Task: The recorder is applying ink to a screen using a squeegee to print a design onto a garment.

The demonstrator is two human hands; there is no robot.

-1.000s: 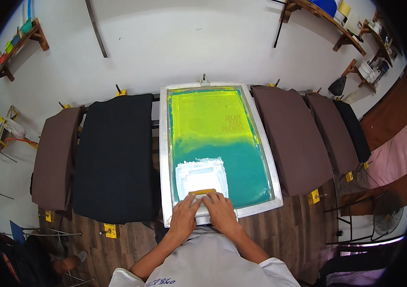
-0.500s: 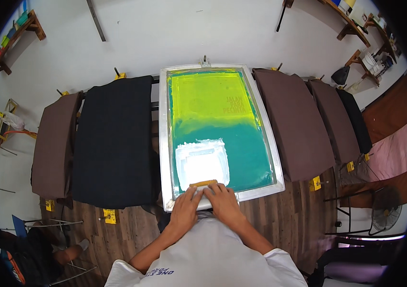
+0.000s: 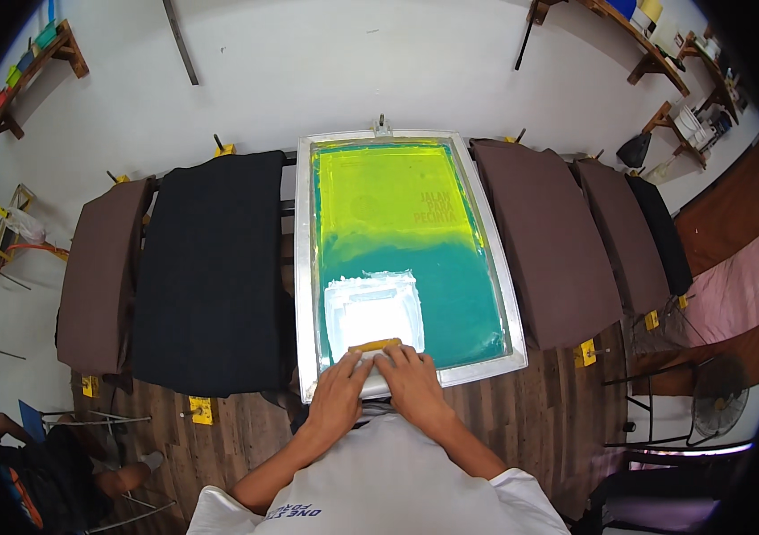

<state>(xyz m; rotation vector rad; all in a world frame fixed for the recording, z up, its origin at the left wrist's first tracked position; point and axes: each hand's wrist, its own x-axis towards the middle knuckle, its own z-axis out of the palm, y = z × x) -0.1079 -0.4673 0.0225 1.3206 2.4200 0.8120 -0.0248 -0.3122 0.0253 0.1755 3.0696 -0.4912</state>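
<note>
Straight ahead lies a screen printing frame point(image 3: 305, 267) with a silver metal rim. Its mesh is yellow-green at the far part and teal at the near part point(image 3: 455, 285). White ink point(image 3: 371, 308) covers a square patch near the close left end. Just below that patch is a squeegee point(image 3: 374, 345), whose yellow-brown edge shows past my fingertips. My left hand point(image 3: 341, 383) and my right hand point(image 3: 411, 379) grip it side by side, fingers curled over its top. Most of the squeegee is hidden under them.
Boards covered in dark fabric flank the frame: a black one point(image 3: 210, 276) at left, a brown one point(image 3: 544, 241) at right, several more beyond. Yellow clamps point(image 3: 202, 410) stick out below them. A fan point(image 3: 720, 401) stands far right; a person's leg point(image 3: 125, 477) shows lower left.
The frame and boards appear slightly lower in the picture. Both hands stay on the squeegee at the near end, and the white ink patch looks much the same.
</note>
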